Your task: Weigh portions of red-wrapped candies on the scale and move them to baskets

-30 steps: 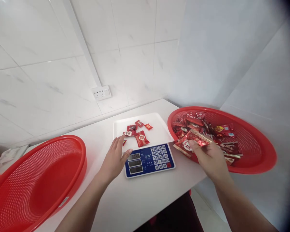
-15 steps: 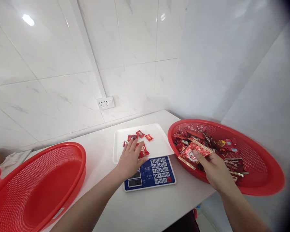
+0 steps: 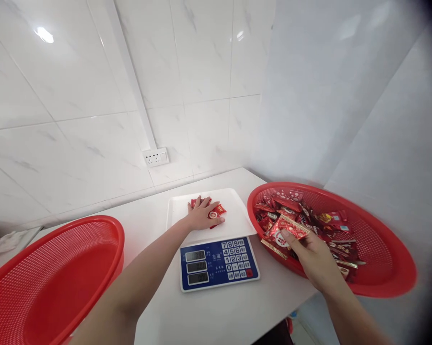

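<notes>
My left hand (image 3: 200, 215) lies spread over several small red candy packets (image 3: 215, 215) on the white tray (image 3: 233, 225) of a digital scale (image 3: 219, 264); it covers part of them. Between the thumb and fingers of my right hand (image 3: 311, 251) is a red patterned snack packet (image 3: 281, 234) with gold edges. That hand is above the near left rim of a red plastic basket (image 3: 388, 254), which holds a heap of red and brown wrapped snacks (image 3: 334, 218).
A second red basket (image 3: 57, 287) stands at the left with its bare bottom showing. The white table (image 3: 158, 311) meets a tiled wall with a socket (image 3: 156, 156). A whitish cloth (image 3: 9, 247) lies at the far left.
My left hand has moved forward on the tray, and the loose candy packets now sit bunched under and around its fingers. The right hand still holds its packet in nearly the same place.
</notes>
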Demonstrator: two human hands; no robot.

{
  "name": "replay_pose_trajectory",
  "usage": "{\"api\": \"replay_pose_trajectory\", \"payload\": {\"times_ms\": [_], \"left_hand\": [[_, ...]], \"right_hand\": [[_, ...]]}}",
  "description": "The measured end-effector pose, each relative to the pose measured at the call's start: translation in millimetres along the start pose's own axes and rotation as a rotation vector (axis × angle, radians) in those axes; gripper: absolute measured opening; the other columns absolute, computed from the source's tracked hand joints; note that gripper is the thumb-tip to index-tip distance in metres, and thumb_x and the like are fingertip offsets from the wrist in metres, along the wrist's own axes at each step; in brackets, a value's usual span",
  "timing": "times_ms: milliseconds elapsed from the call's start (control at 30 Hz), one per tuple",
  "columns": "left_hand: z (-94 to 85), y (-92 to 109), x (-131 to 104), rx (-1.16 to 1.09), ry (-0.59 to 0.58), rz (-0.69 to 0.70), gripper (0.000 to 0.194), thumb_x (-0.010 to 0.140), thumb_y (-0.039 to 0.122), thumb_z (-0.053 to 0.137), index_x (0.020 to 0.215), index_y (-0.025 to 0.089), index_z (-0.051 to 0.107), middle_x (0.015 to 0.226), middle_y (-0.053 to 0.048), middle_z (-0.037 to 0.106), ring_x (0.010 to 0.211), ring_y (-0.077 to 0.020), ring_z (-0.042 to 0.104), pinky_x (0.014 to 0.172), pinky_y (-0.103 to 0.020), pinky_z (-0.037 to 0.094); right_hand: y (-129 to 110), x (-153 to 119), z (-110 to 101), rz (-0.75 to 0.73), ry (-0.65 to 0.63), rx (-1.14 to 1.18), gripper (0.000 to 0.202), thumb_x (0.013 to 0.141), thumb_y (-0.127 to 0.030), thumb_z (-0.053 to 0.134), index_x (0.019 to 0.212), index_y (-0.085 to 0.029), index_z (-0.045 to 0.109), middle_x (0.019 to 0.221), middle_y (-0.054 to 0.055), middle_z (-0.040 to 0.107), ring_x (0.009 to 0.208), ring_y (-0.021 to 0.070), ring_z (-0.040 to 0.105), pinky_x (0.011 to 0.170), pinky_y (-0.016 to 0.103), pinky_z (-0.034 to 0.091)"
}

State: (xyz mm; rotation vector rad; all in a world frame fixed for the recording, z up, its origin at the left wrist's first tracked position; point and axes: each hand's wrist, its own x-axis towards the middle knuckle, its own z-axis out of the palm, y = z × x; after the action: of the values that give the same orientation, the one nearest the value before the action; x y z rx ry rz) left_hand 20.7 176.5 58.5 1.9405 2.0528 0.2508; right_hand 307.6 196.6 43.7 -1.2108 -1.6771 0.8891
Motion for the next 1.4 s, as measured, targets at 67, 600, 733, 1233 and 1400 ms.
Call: {"api": "replay_pose_trajectory", "payload": {"times_ms": [67, 600, 733, 1233, 1400], "left_hand": [[-0.5, 3, 2, 0.000, -0.008, 0.033, 0.074, 0.071, 0.073, 0.041, 0.136, 0.038, 0.034, 0.152, -0.004, 0.022, 0.138, -0.0373, 0.000, 0.102, -0.067, 0.001], [-36.1, -50, -49, -0.064, -0.108, 0.030, 0.094, 0.066, 0.067, 0.057, 0.143, 0.027, 0.021, 0.153, -0.011, 0.012, 0.139, -0.0353, 0.003, 0.107, -0.061, 0.004], [-43.1, -58, -54, -0.089, -0.142, 0.067, 0.084, 0.066, 0.060, 0.062, 0.138, 0.028, 0.033, 0.149, -0.008, 0.028, 0.137, -0.0336, 0.017, 0.108, -0.051, 0.018], [-50.7, -56, -56, -0.018, -0.153, 0.079, 0.050, 0.074, 0.017, 0.059, 0.122, 0.025, 0.048, 0.130, -0.005, 0.050, 0.109, -0.0224, 0.054, 0.088, -0.034, 0.046], [-34.8, -47, -45, 0.101, -0.040, 0.032, 0.031, 0.087, 0.031, 0.053, 0.115, 0.017, 0.053, 0.118, -0.009, 0.056, 0.099, -0.0211, 0.057, 0.083, -0.043, 0.049]], "right_hand": [[0, 0, 0, -0.001, 0.012, -0.023, 0.034, 0.075, -0.042, 0.059, 0.100, -0.020, 0.065, 0.103, 0.007, 0.070, 0.102, 0.0272, 0.061, 0.089, 0.040, 0.047], [4, -2, 0, 0.003, -0.022, -0.077, 0.041, 0.076, -0.046, 0.056, 0.107, -0.019, 0.062, 0.108, 0.007, 0.067, 0.106, 0.0276, 0.058, 0.093, 0.040, 0.043], [1, -3, -1, -0.009, -0.029, -0.093, 0.043, 0.075, -0.048, 0.055, 0.106, -0.019, 0.064, 0.105, 0.007, 0.068, 0.102, 0.0273, 0.060, 0.091, 0.038, 0.045], [5, -3, 1, -0.020, -0.005, -0.091, 0.039, 0.074, -0.051, 0.055, 0.098, -0.022, 0.065, 0.099, 0.006, 0.070, 0.100, 0.0293, 0.061, 0.086, 0.039, 0.048], [6, -4, 1, -0.020, -0.001, -0.102, 0.040, 0.075, -0.051, 0.054, 0.099, -0.021, 0.064, 0.100, 0.007, 0.070, 0.098, 0.0280, 0.062, 0.086, 0.037, 0.048]]}}
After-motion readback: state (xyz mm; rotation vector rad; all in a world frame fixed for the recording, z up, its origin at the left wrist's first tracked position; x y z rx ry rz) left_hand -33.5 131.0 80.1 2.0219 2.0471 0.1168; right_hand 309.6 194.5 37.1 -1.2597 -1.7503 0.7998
